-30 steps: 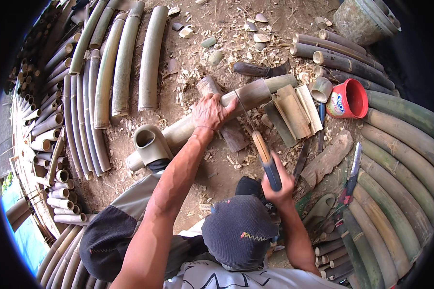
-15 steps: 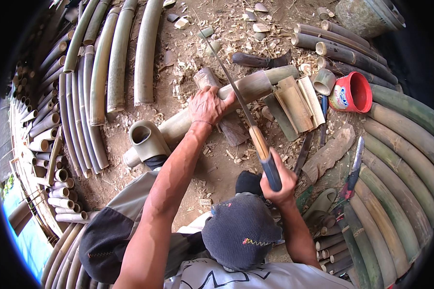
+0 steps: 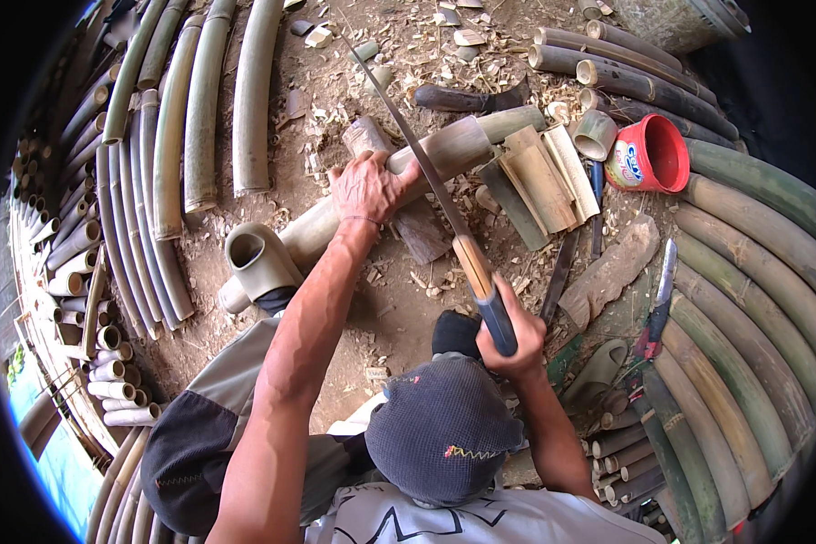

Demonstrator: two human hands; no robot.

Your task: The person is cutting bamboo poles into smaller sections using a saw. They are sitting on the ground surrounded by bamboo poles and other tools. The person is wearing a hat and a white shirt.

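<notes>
A pale bamboo pole [image 3: 313, 227] lies slantwise before me, its far-right part resting across a short log [image 3: 417, 234]. My left hand [image 3: 369, 189] is clamped over the pole, thumb toward the saw. In my right hand [image 3: 514, 331] is the dark and tan handle of a handsaw [image 3: 419, 152]. Its long thin blade crosses the pole just right of my left thumb, tip pointing far left. How deep the teeth sit in the bamboo cannot be made out. An olive shoe [image 3: 276, 272] on my foot presses on the pole's near-left end.
Split bamboo pieces [image 3: 530, 181] and a red bucket [image 3: 648, 154] stand right of the pole. A dark-handled blade [image 3: 666, 281] leans at the right. Bamboo poles [image 3: 213, 109] line both sides. A dark wooden-looking tool [image 3: 467, 98] lies beyond, among chips.
The whole view has shifted a little, so things appear farther left and higher. Both hands and the saw keep nearly the same places relative to the pole.
</notes>
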